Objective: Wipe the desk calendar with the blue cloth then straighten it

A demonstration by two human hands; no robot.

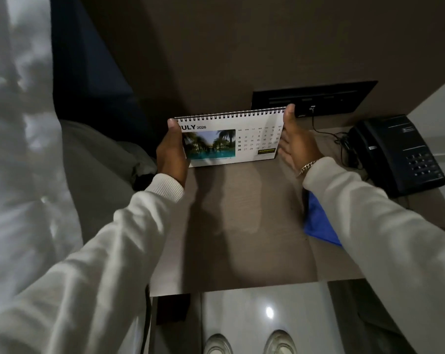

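Observation:
A white spiral-bound desk calendar (229,139), showing July 2026 with a pool photo, stands upright at the back of the small brown table (241,226). My left hand (171,152) grips its left edge, thumb on the front. My right hand (291,141) rests flat against its right edge, thumb up at the top corner and fingers spread. The blue cloth (319,221) lies on the table under my right forearm, partly hidden by the sleeve; neither hand touches it.
A black desk telephone (397,154) sits at the right with its cord (328,135) running to a black wall socket panel (316,98) behind the calendar. A bed with white bedding (24,123) fills the left. The glossy floor and my shoes (252,343) show below the table's front edge.

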